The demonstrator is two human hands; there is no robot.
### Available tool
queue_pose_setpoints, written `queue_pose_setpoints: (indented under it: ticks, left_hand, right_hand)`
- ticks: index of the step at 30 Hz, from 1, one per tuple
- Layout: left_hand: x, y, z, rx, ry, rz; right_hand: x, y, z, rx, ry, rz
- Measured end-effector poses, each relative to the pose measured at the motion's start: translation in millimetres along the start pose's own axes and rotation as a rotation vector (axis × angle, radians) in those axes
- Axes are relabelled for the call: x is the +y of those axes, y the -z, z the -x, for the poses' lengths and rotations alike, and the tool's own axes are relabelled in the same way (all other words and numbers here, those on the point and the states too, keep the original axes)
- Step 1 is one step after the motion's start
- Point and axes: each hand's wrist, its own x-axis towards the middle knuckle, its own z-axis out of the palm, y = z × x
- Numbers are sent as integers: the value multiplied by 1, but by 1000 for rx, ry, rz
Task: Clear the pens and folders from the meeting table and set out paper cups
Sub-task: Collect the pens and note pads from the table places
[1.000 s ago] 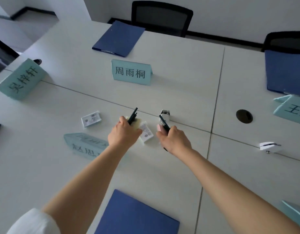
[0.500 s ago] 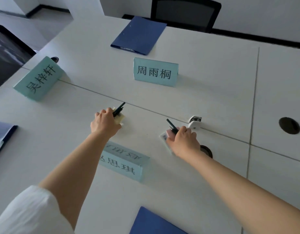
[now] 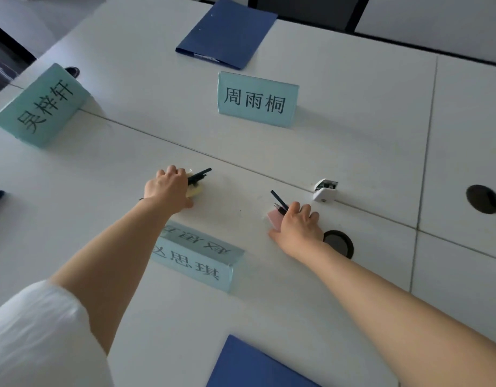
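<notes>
Pens first: one slim black plastic pen (image 3: 200, 174) gripped in the curled left hand (image 3: 168, 188), tip jutting out past the knuckles, a pale yellow sticky-note pad (image 3: 195, 191) pinned flat under the same fingers. Second dark pen (image 3: 279, 201) pinched in the right hand (image 3: 297, 227), angled up and away from the fist, a small pink card or note (image 3: 274, 220) trapped beneath the thumb side. Both fists closed on their pens, knuckles down on the white laminate meeting table (image 3: 353, 135). Judged best to lift each pad together with its pen, sliding fingertips under the paper edge rather than dragging it. Worth keeping clear of the turquoise folded name card (image 3: 196, 261) just behind the left wrist, and of the white flip-up socket cover (image 3: 325, 189) just beyond the right knuckles. Blue flat plastic folder (image 3: 227, 34) far ahead of both grips, another blue folder (image 3: 255, 367) between the forearms, both not yet collected. No paper cups in view.
</notes>
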Motion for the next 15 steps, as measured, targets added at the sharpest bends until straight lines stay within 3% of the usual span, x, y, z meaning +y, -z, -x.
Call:
queue_pose_setpoints:
  ticks: [9,15]
  left_hand:
    - [20,57,38,138,16,239]
    - [69,89,111,94,-18,415]
  right_hand:
    - [13,22,42,2,-78,-222]
    - [25,54,96,22,-56,-370]
